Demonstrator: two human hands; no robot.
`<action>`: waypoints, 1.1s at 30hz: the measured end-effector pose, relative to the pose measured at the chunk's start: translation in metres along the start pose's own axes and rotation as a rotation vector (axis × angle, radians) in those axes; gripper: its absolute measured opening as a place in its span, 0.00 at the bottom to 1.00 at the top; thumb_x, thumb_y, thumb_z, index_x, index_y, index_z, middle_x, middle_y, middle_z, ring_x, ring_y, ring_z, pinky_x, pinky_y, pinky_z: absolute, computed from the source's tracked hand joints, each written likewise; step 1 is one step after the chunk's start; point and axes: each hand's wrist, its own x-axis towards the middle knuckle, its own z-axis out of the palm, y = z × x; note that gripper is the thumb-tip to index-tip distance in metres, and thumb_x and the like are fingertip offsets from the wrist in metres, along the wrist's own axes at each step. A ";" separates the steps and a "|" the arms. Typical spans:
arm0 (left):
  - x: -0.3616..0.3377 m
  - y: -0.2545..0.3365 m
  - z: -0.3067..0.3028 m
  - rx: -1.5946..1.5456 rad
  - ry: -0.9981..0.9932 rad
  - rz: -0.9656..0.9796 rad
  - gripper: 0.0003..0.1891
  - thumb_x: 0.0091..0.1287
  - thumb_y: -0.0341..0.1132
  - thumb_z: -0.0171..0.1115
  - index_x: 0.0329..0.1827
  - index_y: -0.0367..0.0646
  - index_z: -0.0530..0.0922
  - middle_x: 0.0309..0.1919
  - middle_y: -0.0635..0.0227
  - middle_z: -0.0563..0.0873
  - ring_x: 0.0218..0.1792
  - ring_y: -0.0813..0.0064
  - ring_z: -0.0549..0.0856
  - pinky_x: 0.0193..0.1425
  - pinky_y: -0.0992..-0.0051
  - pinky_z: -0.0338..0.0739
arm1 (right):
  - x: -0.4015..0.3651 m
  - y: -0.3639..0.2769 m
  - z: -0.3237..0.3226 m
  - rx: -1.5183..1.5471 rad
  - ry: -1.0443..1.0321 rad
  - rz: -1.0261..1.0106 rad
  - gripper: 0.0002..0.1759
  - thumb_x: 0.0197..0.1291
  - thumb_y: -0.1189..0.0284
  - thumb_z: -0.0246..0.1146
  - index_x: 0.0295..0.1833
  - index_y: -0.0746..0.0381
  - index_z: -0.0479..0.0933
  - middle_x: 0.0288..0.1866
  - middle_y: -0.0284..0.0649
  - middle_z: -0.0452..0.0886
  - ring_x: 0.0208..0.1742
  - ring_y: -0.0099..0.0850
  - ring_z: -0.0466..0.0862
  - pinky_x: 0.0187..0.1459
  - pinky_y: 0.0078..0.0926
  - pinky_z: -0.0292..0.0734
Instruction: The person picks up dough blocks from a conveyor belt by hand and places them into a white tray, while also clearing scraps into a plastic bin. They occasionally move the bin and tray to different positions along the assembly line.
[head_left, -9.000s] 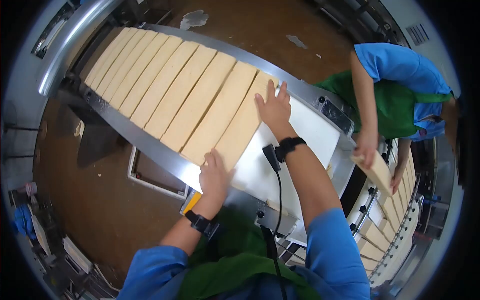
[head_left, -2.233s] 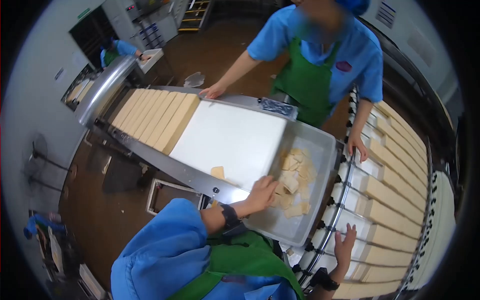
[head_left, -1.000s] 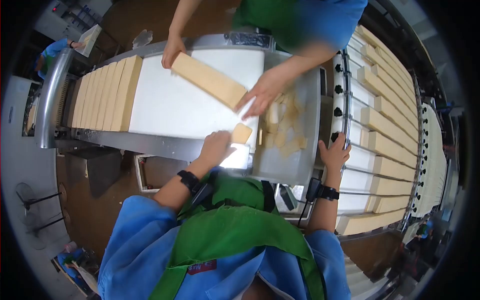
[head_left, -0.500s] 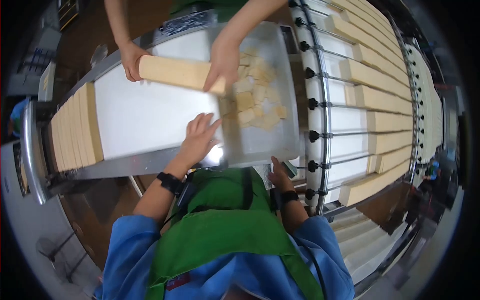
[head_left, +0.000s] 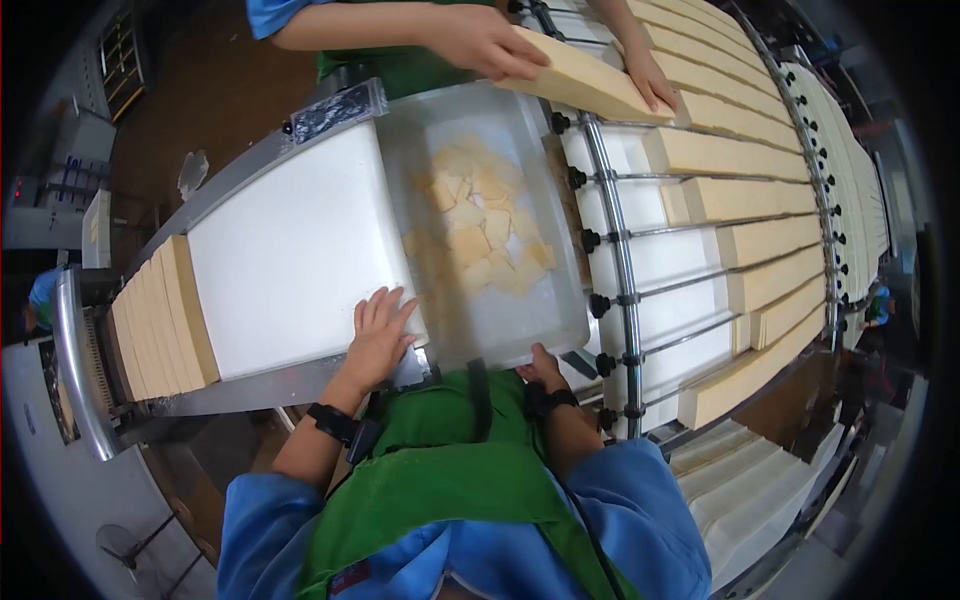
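Observation:
My left hand (head_left: pixel 380 335) rests palm down, fingers spread, on the near right corner of the white board (head_left: pixel 290 250). My right hand (head_left: pixel 543 368) is at the near rim of the grey tray (head_left: pixel 565 300), its thumb over the rim; its other fingers are mostly hidden. Inside the tray lie many loose pale-yellow, dough-like square pieces (head_left: pixel 470 240). A co-worker's hands (head_left: pixel 490 42) hold a long pale-yellow stack of such sheets (head_left: pixel 590 80) over the far edge of the slatted rack.
At the board's left end stand several pale-yellow stacks (head_left: pixel 175 310), by a metal roller bar (head_left: pixel 80 360). To the right, a rack (head_left: pixel 630 330) with metal rods and black knobs bears rows of stacks (head_left: pixel 765 240). A floor fan (head_left: pixel 130 550) stands low at left.
The co-worker's hands have carried the stack from above the board rightward to the rack. My left hand stays on the board; my right hand has closed in on the tray's rim.

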 end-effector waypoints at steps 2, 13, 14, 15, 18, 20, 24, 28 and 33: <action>0.000 0.002 -0.001 0.012 -0.004 -0.007 0.29 0.59 0.33 0.62 0.65 0.44 0.65 0.66 0.55 0.62 0.68 0.52 0.58 0.69 0.50 0.50 | 0.001 -0.004 -0.002 -0.030 -0.036 0.014 0.22 0.57 0.63 0.55 0.55 0.62 0.67 0.48 0.46 0.76 0.44 0.42 0.80 0.37 0.40 0.80; -0.007 -0.002 0.006 0.041 -0.022 -0.018 0.30 0.60 0.33 0.61 0.67 0.45 0.62 0.68 0.54 0.60 0.70 0.51 0.56 0.69 0.48 0.51 | 0.009 -0.004 -0.006 0.013 -0.009 0.000 0.25 0.58 0.62 0.54 0.58 0.63 0.64 0.51 0.46 0.73 0.48 0.46 0.78 0.45 0.48 0.78; -0.008 -0.004 0.009 0.052 -0.022 0.001 0.30 0.60 0.34 0.61 0.67 0.46 0.62 0.68 0.54 0.59 0.70 0.51 0.56 0.69 0.48 0.51 | 0.011 -0.004 -0.007 0.022 -0.011 0.005 0.25 0.58 0.62 0.54 0.58 0.63 0.65 0.51 0.46 0.73 0.48 0.46 0.78 0.44 0.49 0.78; -0.010 -0.007 0.011 0.061 -0.021 0.015 0.31 0.60 0.34 0.61 0.67 0.46 0.62 0.68 0.54 0.59 0.70 0.50 0.56 0.69 0.47 0.51 | 0.012 -0.004 -0.007 0.026 -0.014 0.009 0.24 0.58 0.61 0.54 0.57 0.63 0.65 0.51 0.46 0.73 0.48 0.46 0.79 0.44 0.49 0.78; -0.007 -0.011 0.014 0.056 -0.021 0.023 0.31 0.60 0.34 0.62 0.67 0.46 0.62 0.69 0.53 0.59 0.70 0.50 0.56 0.68 0.47 0.52 | 0.020 -0.001 -0.008 0.046 -0.024 -0.023 0.25 0.57 0.60 0.56 0.56 0.63 0.65 0.49 0.46 0.74 0.48 0.46 0.79 0.44 0.47 0.78; -0.004 -0.012 0.014 -0.012 -0.010 0.053 0.31 0.60 0.35 0.62 0.66 0.45 0.63 0.68 0.52 0.60 0.69 0.50 0.57 0.69 0.49 0.53 | 0.023 0.001 -0.011 0.033 -0.048 -0.050 0.26 0.57 0.58 0.57 0.56 0.64 0.65 0.48 0.46 0.74 0.48 0.45 0.78 0.45 0.46 0.78; -0.012 -0.031 0.028 -0.328 0.214 0.136 0.27 0.63 0.36 0.59 0.65 0.42 0.65 0.64 0.50 0.65 0.68 0.50 0.61 0.70 0.57 0.56 | -0.013 -0.015 -0.008 -0.356 -0.141 -0.153 0.29 0.60 0.53 0.53 0.57 0.65 0.67 0.50 0.47 0.74 0.49 0.43 0.77 0.48 0.43 0.76; -0.044 -0.057 0.011 -0.532 0.562 -0.132 0.24 0.62 0.33 0.58 0.62 0.40 0.67 0.60 0.49 0.70 0.64 0.50 0.66 0.69 0.61 0.59 | -0.070 -0.038 -0.018 -1.145 -0.154 -0.774 0.32 0.61 0.50 0.51 0.60 0.66 0.66 0.52 0.48 0.74 0.51 0.42 0.76 0.51 0.40 0.73; -0.106 -0.143 -0.010 -0.192 1.080 -0.710 0.27 0.60 0.33 0.60 0.61 0.34 0.65 0.60 0.47 0.69 0.64 0.50 0.64 0.69 0.59 0.58 | -0.087 -0.088 0.031 -0.548 0.005 -0.443 0.34 0.55 0.55 0.58 0.62 0.68 0.65 0.56 0.47 0.73 0.55 0.43 0.74 0.58 0.40 0.67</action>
